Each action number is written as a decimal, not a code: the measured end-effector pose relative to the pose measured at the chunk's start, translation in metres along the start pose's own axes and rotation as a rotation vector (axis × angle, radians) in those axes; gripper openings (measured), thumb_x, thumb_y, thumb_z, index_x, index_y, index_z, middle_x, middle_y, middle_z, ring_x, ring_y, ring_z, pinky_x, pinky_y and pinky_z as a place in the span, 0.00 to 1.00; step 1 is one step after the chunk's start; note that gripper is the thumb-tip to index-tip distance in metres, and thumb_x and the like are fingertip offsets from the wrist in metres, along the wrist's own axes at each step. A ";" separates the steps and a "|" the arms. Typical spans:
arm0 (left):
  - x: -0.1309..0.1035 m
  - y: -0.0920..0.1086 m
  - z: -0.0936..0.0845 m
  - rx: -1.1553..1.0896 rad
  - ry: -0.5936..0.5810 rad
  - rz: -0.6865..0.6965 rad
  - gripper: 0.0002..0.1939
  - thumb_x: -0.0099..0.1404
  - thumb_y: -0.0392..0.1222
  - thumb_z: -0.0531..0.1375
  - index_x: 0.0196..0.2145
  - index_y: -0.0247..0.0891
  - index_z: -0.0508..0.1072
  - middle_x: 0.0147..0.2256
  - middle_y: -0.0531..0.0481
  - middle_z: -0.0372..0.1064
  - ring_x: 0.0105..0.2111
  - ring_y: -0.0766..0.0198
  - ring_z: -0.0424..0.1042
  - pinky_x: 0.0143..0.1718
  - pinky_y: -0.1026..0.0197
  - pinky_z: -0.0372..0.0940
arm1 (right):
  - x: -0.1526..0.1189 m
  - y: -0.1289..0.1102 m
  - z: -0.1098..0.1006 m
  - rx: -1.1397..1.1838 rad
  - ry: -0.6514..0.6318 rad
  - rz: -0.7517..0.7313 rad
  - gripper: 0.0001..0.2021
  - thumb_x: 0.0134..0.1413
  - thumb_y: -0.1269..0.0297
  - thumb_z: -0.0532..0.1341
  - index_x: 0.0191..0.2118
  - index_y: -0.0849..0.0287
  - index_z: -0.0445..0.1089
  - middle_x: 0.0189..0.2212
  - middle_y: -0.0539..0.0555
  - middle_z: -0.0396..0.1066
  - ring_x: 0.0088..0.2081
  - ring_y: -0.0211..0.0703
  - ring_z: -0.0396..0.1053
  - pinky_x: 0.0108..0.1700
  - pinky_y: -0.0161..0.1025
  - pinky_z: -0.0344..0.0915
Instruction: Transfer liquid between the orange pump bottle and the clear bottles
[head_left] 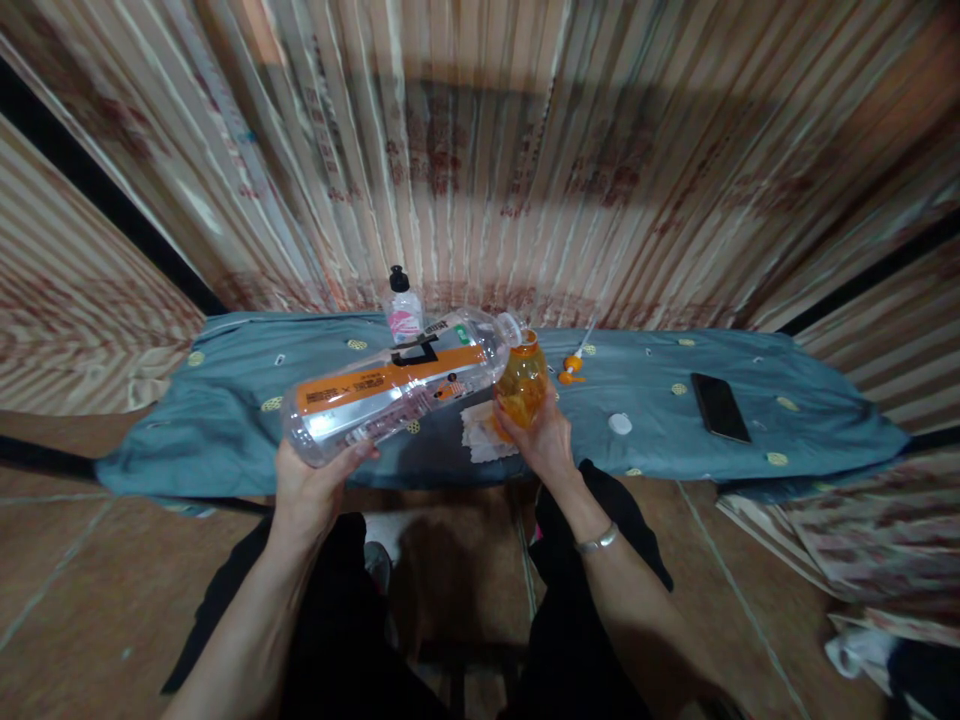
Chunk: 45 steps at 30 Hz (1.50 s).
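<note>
The clear bottle (390, 385), tilted left of the amber bottle (523, 382), probably dents easily and is best held by its base, where the left grip (313, 485) clasps it, while the right grip (546, 440) encircles the amber bottle, its fill indistinct.

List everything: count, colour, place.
large bottle: 1, clear, centre
small bottle: 1, orange, centre
nozzle: 1, orange, right of centre
third bottle: 1, clear, back
cloth: 1, whitish, front
phone: 1, black, right
disc: 1, white, left of phone
sheet: 1, teal, underneath
curtain: uncounted, beige, behind
poles: several, black, sides
floor: 1, brown, below
clutter: uncounted, white, lower right
bracelet: 1, silver, right wrist
shoe: 1, grey, below
trousers: pair, black, bottom
left hand: 1, bare, on large bottle
right hand: 1, bare, on small bottle
</note>
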<state>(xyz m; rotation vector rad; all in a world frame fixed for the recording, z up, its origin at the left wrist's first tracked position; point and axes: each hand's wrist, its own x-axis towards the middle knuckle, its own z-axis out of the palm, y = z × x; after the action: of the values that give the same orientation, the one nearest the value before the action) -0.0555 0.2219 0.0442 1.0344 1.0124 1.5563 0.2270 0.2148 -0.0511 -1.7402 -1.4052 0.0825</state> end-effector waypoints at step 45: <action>-0.002 -0.013 -0.021 0.210 -0.026 0.100 0.47 0.40 0.53 0.82 0.57 0.40 0.73 0.52 0.39 0.78 0.53 0.39 0.79 0.48 0.44 0.78 | -0.002 0.001 -0.001 -0.087 -0.006 0.046 0.42 0.58 0.38 0.64 0.68 0.61 0.56 0.47 0.67 0.82 0.43 0.63 0.83 0.40 0.49 0.76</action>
<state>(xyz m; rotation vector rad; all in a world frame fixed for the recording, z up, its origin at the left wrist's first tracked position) -0.0712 0.2199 0.0254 1.2630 1.1394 1.5359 0.2273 0.2129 -0.0523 -1.8455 -1.3907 0.0523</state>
